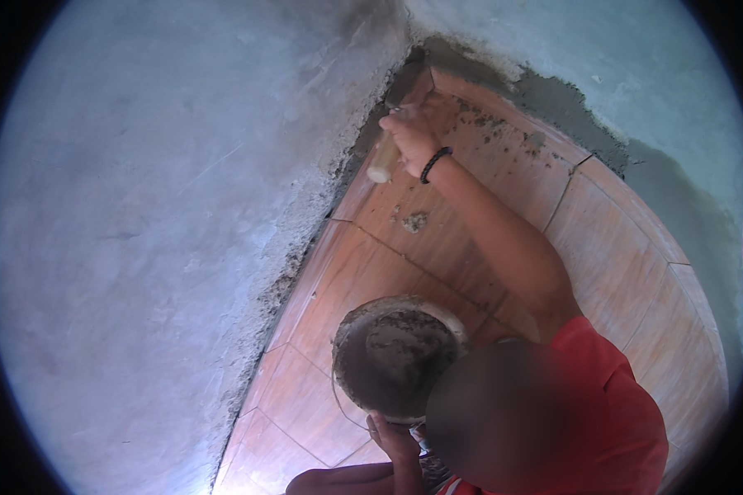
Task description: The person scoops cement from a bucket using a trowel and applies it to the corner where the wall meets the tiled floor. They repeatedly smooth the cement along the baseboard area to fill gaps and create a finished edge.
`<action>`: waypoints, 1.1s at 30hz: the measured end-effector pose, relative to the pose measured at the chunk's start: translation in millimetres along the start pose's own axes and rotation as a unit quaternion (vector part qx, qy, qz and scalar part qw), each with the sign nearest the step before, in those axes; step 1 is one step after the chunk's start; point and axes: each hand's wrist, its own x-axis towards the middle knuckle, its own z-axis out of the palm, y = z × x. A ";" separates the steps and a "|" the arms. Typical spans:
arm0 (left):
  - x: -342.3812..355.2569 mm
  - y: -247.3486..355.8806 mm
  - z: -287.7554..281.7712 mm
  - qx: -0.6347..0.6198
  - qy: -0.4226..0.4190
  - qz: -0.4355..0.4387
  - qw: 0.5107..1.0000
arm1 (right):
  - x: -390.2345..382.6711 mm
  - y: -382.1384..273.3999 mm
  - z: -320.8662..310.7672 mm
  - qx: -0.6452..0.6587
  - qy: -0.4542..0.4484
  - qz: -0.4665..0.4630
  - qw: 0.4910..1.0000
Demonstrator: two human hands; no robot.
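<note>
Neither my left hand nor my right hand is in view. Below me a co-worker in a red shirt [611,421] sits or crouches on wood-look tiles. The co-worker's right hand [414,140], with a dark braided wristband, grips a tool by a pale wooden handle [382,162] at the left wall joint near the corner; its working end is unclear. The co-worker's other hand [392,437] holds the near rim of a round bucket [396,355] with dark grey mortar inside.
A pale plastered wall [157,231] fills the left, another [619,66] the upper right. Rough wet mortar [553,95] runs along their foot. Tile skirting [504,103] borders the floor tiles [603,231], and crumbs of mortar [415,221] lie on them.
</note>
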 end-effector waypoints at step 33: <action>-7.0 32.7 12.7 0.009 -0.042 0.134 0.990 | -254.0 -101.1 -36.5 -0.816 -0.428 -0.212 0.324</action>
